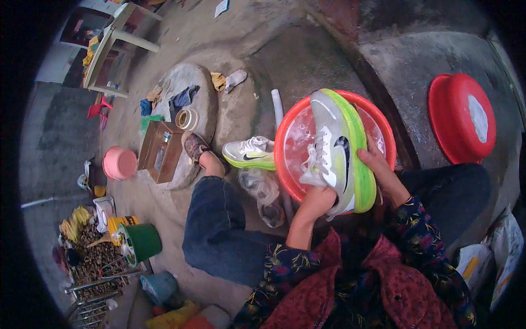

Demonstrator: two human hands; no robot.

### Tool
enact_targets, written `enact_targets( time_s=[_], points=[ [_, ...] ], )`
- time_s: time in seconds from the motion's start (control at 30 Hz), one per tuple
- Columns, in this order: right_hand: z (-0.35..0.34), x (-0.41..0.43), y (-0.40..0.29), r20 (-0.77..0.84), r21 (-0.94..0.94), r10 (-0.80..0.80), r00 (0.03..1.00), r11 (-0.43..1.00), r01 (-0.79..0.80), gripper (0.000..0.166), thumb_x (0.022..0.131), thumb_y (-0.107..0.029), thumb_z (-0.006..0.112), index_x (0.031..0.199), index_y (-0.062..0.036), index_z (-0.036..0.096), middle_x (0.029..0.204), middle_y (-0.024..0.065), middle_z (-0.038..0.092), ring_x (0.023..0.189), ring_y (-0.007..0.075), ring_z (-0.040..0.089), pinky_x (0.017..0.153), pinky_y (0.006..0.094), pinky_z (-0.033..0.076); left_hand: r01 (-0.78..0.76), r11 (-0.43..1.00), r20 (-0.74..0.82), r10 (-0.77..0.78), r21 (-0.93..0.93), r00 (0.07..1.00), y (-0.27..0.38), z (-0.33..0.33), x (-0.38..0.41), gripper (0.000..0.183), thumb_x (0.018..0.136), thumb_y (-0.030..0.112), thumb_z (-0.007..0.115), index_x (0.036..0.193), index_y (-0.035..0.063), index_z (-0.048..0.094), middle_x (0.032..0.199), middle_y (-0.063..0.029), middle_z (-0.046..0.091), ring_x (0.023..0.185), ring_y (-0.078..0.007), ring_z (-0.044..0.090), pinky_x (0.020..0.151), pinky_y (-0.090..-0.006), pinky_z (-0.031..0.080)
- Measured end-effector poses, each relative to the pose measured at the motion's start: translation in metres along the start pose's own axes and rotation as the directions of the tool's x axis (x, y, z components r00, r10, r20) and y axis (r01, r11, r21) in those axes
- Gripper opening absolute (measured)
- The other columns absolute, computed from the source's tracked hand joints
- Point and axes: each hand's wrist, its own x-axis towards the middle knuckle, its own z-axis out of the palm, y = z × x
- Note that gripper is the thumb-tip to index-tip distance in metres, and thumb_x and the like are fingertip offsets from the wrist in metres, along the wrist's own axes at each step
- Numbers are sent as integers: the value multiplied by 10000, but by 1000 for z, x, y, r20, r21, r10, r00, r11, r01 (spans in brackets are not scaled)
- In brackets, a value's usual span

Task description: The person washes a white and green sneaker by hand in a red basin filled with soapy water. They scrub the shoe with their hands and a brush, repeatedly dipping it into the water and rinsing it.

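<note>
A grey and lime-green Nike running shoe (339, 152) is held over a red plastic basin (283, 164) with sudsy water in it. My left hand (318, 203) is inside the shoe's opening at the heel end, its fingers hidden. My right hand (380, 170) is at the lime sole, thumb on the sole's edge; its fingers are mostly hidden, and whether they hold something behind the shoe I cannot tell. A second matching shoe (248, 153) lies left of the basin, its heel against the rim, beside a clear plastic bag (259, 187).
An upturned red basin (472, 119) lies at the right. At the left are a cardboard box (162, 152), a pink bucket (120, 163), a green bucket (144, 242) and a flat stone (205, 98) with cloths. A pale pipe (277, 105) runs beside the basin.
</note>
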Motion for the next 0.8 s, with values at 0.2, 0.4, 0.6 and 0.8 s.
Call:
enact_targets(
  time_s=[0.2, 0.4, 0.6, 0.8],
  points=[
    [19, -10, 13, 115, -178, -17, 993, 983, 37, 865, 821, -180, 706, 1490, -46, 175, 1463, 104, 333, 1323, 211, 348, 1089, 329, 284, 95, 750, -124, -230, -654, 965, -15, 4, 15, 457, 912, 106, 532, 1348, 23, 425, 1297, -119, 505, 1194, -243, 467, 1033, -340, 365],
    [21, -10, 20, 58, -540, -137, 989, 829, 147, 635, 900, -109, 585, 1451, -11, 283, 1464, 147, 359, 1325, 233, 376, 1085, 342, 296, -41, 200, -120, -402, -979, 908, -57, -1, 23, 437, 933, 154, 514, 1343, 30, 430, 1272, -125, 516, 1174, -247, 475, 1019, -349, 384],
    [33, -46, -8, 211, -851, -348, 913, 394, 347, 485, 916, -76, 534, 1387, -48, 422, 1371, 177, 483, 1243, 298, 491, 1039, 355, 367, -4, 313, -126, -372, -950, 920, -57, -7, 33, 433, 933, 156, 513, 1339, 29, 433, 1271, -127, 516, 1173, -248, 476, 1017, -350, 385],
    [52, 0, -26, 260, -873, -369, 892, 305, 381, 461, 937, -178, 537, 1382, -111, 435, 1163, 228, 600, 992, 360, 634, 820, 396, 507, 53, 412, -101, -345, -910, 933, -44, 0, 39, 430, 933, 159, 511, 1335, 28, 436, 1270, -129, 517, 1172, -249, 477, 1015, -352, 386]
  ],
)
